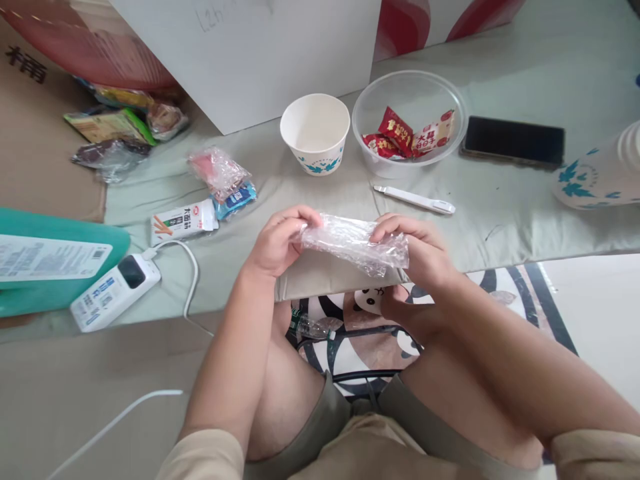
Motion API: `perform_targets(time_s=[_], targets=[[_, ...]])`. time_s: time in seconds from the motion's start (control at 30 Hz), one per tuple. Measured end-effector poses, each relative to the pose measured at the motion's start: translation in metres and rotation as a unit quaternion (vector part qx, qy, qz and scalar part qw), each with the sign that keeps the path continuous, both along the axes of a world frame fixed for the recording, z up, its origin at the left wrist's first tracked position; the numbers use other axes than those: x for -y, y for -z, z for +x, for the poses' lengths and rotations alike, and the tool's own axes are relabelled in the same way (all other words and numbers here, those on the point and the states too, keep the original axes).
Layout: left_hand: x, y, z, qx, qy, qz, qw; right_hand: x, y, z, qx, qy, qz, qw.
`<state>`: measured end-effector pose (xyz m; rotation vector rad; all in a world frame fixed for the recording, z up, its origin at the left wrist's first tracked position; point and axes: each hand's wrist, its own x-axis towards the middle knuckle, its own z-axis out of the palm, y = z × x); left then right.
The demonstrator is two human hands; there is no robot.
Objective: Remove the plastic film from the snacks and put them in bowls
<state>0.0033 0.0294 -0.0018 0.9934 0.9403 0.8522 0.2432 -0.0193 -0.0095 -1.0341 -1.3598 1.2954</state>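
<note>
A crinkled clear plastic bag [353, 243] is stretched between my two hands, just above the near edge of the cloth-covered surface. My left hand [280, 240] pinches its left end between thumb and fingers. At the other end, my right hand [417, 243] is closed on the plastic, thumb hidden underneath. Beyond the bag stands a white paper cup [320, 143] with blue leaf prints, seemingly with nothing inside. Beside it, a clear plastic bowl [367, 143] holds several red and pale snack packets [397, 132]. A white utility knife [415, 199] lies in front of the bowl.
A black phone [513, 140] lies right of the bowl, near stacked paper cups [600, 170] tipped sideways. Wrapped snacks [183, 220] are at left, with a white power bank [116, 291], its cable [194, 273] and a green container [60, 233]. A white box [270, 57] stands behind.
</note>
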Motion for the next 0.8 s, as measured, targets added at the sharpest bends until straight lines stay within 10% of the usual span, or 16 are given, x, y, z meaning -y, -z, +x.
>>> perform_targets(time_s=[0.2,0.4,0.63,0.8], targets=[[-0.009,0.017,-0.001,-0.168,-0.048,0.111,0.978,-0.001,0.002,-0.004,0.111,0.049,-0.052,0.991],[0.0,0.015,0.014,-0.26,-0.251,0.294,0.885,-0.003,0.0,-0.017,0.128,0.158,-0.089,0.975],[0.014,0.004,0.038,-0.176,0.068,0.259,0.947,0.002,0.0,-0.022,-0.062,0.002,-0.116,0.991],[0.008,0.004,0.03,-0.157,0.071,0.16,0.972,0.001,0.002,-0.017,0.009,0.08,-0.043,0.996]])
